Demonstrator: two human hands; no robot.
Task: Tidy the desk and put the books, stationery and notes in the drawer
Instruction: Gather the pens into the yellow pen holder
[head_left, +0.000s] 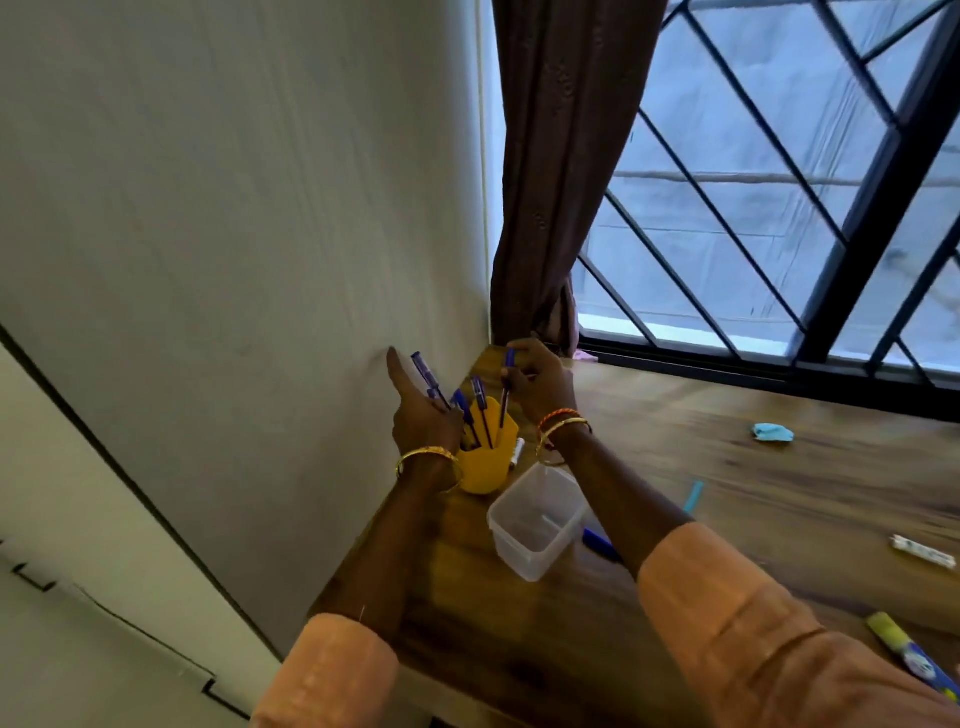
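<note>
Blue pen (508, 387) in right hand (540, 382) grip

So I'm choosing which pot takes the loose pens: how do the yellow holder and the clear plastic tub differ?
The yellow holder is opaque and narrow; the clear plastic tub is see-through, wider and squarish. The holder has blue pens standing in it, while the tub looks nearly empty. The holder stands nearer the wall corner, between both hands; the tub sits nearer the person. Both stand open-topped on the wooden desk.

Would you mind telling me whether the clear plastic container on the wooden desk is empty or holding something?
Empty, as far as it shows: the lidless clear plastic container stands upright, its see-through walls showing only desk beneath.
</note>
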